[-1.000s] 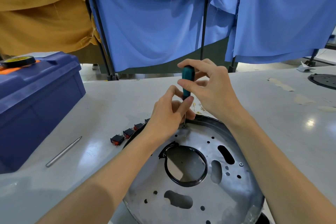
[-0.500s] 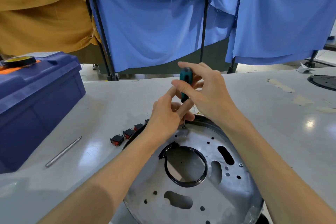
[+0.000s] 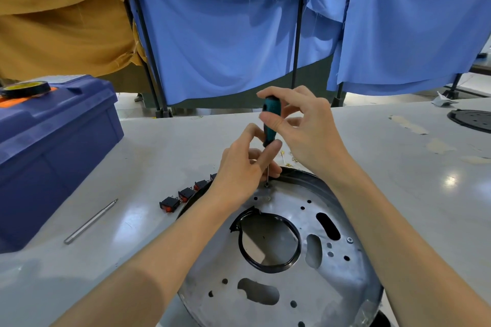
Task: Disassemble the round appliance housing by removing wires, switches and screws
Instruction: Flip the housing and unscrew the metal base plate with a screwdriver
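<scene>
Screwdriver (image 3: 269,119) tip on housing (image 3: 292,287); right hand (image 3: 310,135) pinches its handle, left hand (image 3: 239,167) pinches its shaft

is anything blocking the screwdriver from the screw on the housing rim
Nothing visible does. The screwdriver has its tip on the screw at the housing's far edge. The left hand steadies the shaft from beside it, and the right hand pinches the handle.

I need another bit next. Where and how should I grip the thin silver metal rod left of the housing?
I'd pinch the thin silver metal rod mid-shaft from straight above, across its width. It lies flat on the grey table with bare surface either side, and its pointed tip faces away.
</scene>
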`<state>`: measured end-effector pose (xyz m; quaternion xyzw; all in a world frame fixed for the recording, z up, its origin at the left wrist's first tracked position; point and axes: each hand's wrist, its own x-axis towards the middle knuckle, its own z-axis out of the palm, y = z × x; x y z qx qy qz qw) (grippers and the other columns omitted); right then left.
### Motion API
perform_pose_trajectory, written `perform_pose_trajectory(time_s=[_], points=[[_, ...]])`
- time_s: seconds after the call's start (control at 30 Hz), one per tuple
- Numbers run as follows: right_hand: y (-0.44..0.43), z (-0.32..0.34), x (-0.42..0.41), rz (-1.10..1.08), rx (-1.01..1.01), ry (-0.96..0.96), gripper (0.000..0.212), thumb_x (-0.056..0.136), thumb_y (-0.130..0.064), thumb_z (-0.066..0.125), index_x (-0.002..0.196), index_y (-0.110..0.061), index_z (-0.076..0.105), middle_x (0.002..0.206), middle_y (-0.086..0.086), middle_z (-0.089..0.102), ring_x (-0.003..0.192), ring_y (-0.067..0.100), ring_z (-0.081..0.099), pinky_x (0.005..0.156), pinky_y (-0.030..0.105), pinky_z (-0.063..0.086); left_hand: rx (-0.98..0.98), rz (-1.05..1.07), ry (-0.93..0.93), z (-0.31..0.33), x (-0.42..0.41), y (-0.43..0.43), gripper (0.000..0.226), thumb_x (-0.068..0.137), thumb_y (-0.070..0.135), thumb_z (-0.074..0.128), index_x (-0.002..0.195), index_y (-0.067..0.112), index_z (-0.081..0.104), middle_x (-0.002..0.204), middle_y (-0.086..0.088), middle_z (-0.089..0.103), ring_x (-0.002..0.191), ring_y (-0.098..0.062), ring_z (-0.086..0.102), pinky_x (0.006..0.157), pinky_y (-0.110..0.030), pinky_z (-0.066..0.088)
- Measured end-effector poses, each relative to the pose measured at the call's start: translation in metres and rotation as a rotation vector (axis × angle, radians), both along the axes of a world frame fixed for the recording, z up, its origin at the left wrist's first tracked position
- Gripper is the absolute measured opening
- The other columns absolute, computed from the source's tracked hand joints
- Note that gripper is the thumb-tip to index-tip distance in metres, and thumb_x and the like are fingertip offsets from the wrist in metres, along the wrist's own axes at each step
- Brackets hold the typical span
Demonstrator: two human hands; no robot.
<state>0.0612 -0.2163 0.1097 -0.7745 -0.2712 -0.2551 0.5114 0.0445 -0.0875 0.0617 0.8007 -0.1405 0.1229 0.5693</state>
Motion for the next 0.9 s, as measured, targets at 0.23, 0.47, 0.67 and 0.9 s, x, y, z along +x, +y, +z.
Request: perform_pose_trajectory(time_s=[0.23,0.47,0.67,0.9], points=[[0.0015,-0.0007,-0.0013,0.05,-0.017,0.036,0.03,0.09,-0.012,0.061,0.116,-0.027,0.063,0.095,-0.013,0.06,0.085,0.0,0.057,0.076,0.015,0.051,0.002,-0.028,-0.008,-0.0003,-0.0002,-0.0012,0.026,0.096,0.045,0.043,0.114,0.027,0.051,0.075,-0.008,0.073,0.072,-0.018,0.072,0.079,-0.043,0.059],[-0.0005,0.0025,-0.0021,-0.002,-0.004,0.015,0.039,0.087,-0.005,0.064,0.12,-0.026,0.065,0.094,-0.006,0.062,0.079,-0.003,0.056,0.078,0.014,0.051,0.011,-0.005,0.0,0.0028,-0.0005,-0.0025,0.023,0.095,0.039,0.049,0.106,0.019,0.053,0.078,-0.004,0.075,0.078,-0.018,0.072,0.084,-0.046,0.056],[0.0026,0.0015,-0.0059,0.068,0.013,0.066,0.026,0.087,-0.018,0.066,0.112,-0.027,0.066,0.095,-0.011,0.062,0.09,0.005,0.059,0.084,0.024,0.052,0.008,-0.049,-0.004,0.0026,-0.0034,-0.0033,0.031,0.098,0.036,0.045,0.126,0.023,0.048,0.078,-0.006,0.074,0.079,-0.02,0.071,0.087,-0.046,0.054],[-0.002,0.005,-0.0043,0.0,-0.001,0.039,0.039,0.09,0.0,0.058,0.122,-0.021,0.064,0.093,-0.007,0.064,0.076,-0.001,0.056,0.082,0.021,0.053,0.0,-0.045,-0.028,0.0023,-0.0022,-0.0024,0.024,0.102,0.035,0.032,0.112,0.019,0.047,0.077,-0.009,0.072,0.078,-0.023,0.071,0.083,-0.049,0.055]])
